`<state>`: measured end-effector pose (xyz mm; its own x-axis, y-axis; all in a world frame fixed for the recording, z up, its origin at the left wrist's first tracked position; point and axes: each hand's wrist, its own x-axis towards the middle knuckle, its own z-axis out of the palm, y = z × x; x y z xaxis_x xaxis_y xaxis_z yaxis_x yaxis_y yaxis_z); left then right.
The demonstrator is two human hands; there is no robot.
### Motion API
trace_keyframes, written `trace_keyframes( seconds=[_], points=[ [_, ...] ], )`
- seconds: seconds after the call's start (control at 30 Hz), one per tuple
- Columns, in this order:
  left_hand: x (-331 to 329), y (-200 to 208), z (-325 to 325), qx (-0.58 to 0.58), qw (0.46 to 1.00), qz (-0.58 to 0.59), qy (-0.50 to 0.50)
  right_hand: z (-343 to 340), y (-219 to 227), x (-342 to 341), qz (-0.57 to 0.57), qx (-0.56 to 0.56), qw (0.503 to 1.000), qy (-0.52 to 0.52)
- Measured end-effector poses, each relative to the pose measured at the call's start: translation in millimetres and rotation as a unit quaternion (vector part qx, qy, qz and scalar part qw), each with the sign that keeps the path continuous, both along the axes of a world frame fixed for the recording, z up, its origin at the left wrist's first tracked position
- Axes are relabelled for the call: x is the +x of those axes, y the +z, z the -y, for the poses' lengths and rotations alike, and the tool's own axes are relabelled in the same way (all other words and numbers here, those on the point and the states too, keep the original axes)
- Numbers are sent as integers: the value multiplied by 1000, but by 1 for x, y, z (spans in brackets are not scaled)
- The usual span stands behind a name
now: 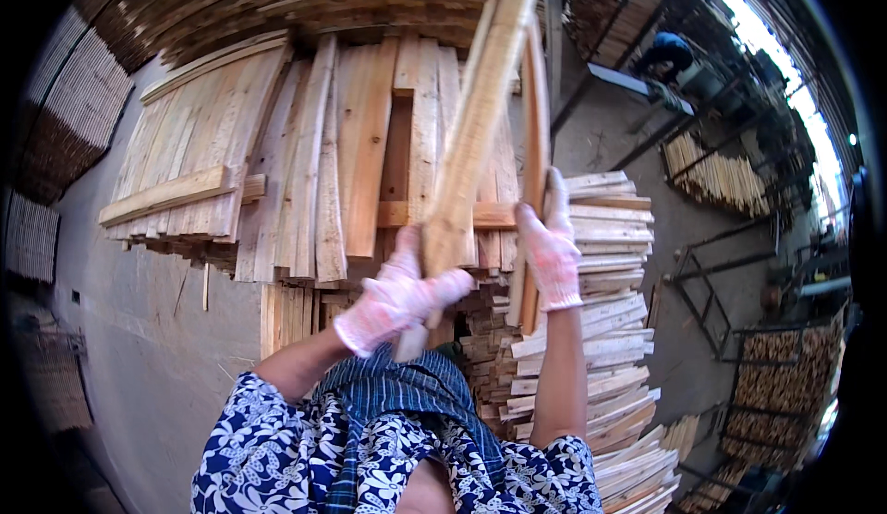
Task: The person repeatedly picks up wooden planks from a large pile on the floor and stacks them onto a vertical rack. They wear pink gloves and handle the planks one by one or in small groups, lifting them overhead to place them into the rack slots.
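Both my hands wear pale knit work gloves with pinkish patches. My left hand (399, 292) closes round the lower part of a long pale wooden plank (485, 112), thumb across its near side. The plank slants up and away to the right, slightly blurred, with another strip partly hidden behind it. My right hand (552, 251) grips a narrower, redder wooden board (534, 117) tilted on its edge, fingers pointing up along its right side. Beneath both pieces lies a layer of loose boards (370, 145), with a short crosspiece (393, 214) across them.
A neat board stack (185, 163) stands at the left, with a thick batten (166, 195) on it. Many cut sticks (610, 329) are piled at my right. Tall lumber stacks rise behind. Metal frames (707, 302) and a bent-over person (667, 52) are farther right.
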<state>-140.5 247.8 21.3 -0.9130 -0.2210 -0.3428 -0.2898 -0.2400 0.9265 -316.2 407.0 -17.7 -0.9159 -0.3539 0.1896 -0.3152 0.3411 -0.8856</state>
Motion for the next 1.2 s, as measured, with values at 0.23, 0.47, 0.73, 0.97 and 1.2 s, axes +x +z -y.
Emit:
trace_keyframes(
  seconds=[0.23, 0.47, 0.73, 0.97, 1.2],
  points=[
    [31, -11, 84, -26, 992, 2, 128, 132, -23, 1, -87, 418, 904, 5],
    [35, -22, 72, 28, 991, -15, 129, 108, -5, -7, -3, 332, 943, 34],
    [-13, -18, 25, -57, 995, -76, -34, 73, 18, 30, 278, -303, 901, 142],
    [-41, -9, 5, -13, 993, -112, -18, 39, 49, -1, 284, -306, 891, 180],
    [-27, -18, 34, -18, 975, -154, 162, 36, 22, -29, 145, 81, 983, 81]
  ],
)
